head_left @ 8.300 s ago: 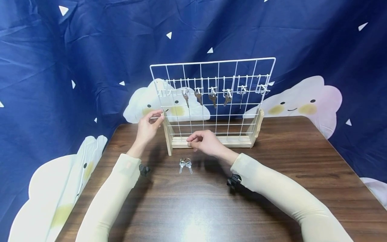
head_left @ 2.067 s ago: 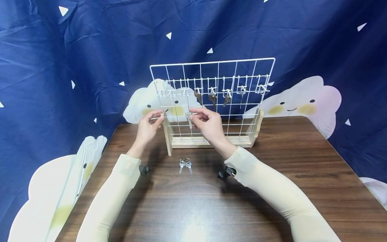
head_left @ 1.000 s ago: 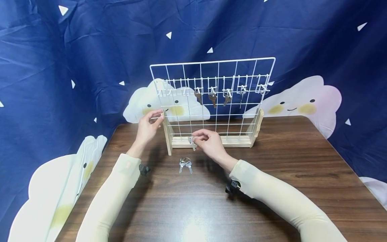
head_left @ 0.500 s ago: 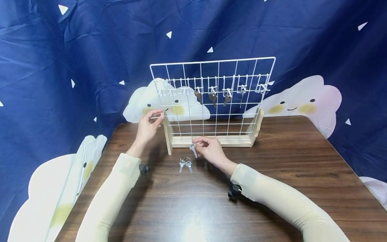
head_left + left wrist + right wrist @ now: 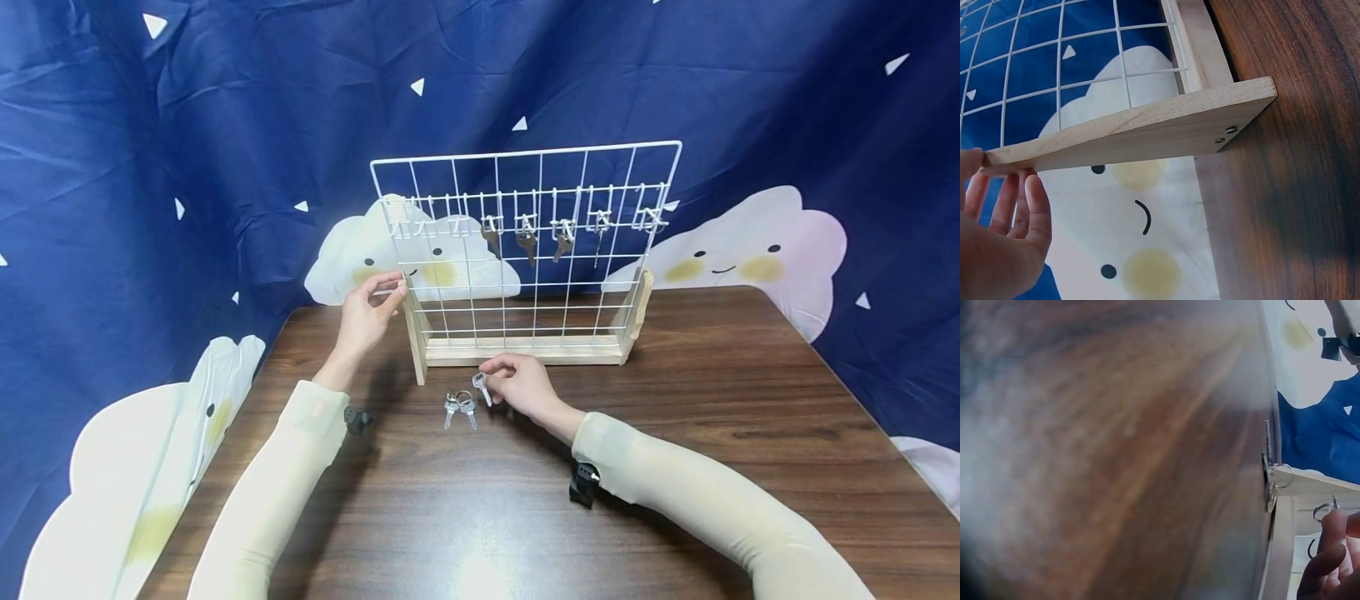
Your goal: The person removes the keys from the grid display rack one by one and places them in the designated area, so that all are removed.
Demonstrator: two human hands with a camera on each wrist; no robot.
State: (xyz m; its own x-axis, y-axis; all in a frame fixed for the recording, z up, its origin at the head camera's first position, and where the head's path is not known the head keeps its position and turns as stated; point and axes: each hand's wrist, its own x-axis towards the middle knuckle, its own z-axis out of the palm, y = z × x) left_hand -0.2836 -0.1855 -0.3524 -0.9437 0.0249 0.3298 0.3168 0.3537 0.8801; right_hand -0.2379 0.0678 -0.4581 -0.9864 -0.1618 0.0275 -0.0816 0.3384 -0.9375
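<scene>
- The right hand point(image 5: 522, 387) has its thumb and fingers pinched together on one key point(image 5: 482, 389).
- That key is silvery and small, with a broad pale head and a slim blade; in the head view the head sits by the fingertips and the blade slants down from them, nearer the person.
- The right wrist view shows a thin wire ring at these fingertips, held clear of the desk point(image 5: 487, 483).
- Just left of the right fingers, two loose keys point(image 5: 468, 409) lie on the desk, silvery too, heads close together, blades fanning apart, with rings at the top.
- Beyond and above the right fingers, hung keys point(image 5: 527, 243) dangle from hooks on the white wire rack point(image 5: 525, 155); three look brownish, another narrow and edge-on.
- The left hand point(image 5: 363, 321) pinches the top of the rack's pale wooden side panel point(image 5: 416, 337), thumb and fingers on opposite faces.
</scene>
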